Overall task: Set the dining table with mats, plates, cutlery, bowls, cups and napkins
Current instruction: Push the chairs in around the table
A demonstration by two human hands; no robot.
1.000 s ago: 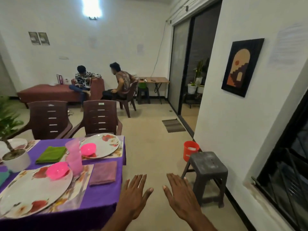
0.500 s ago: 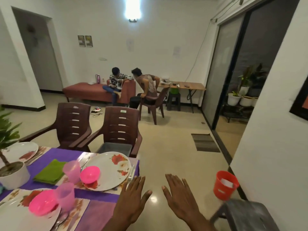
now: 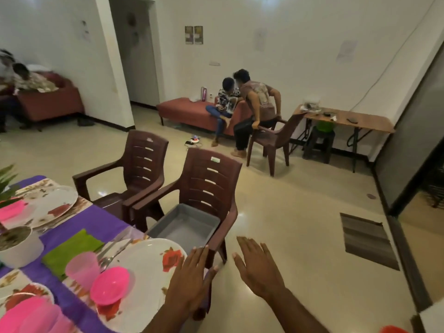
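Both my grips, left hand (image 3: 189, 280) and right hand (image 3: 258, 267), were spread flat, holding nothing. The worktop (image 3: 96, 227) looked nearly set: plate (image 3: 149, 260), bowl (image 3: 109, 284), cup (image 3: 83, 266), napkin (image 3: 72, 246) laid.

- No writing can be read anywhere.
- The two small posters (image 3: 194, 35) on the far wall are too blurred to make out.
- The white-and-green sticker (image 3: 215, 160) on the nearer chair (image 3: 211, 186) back is too small to read.
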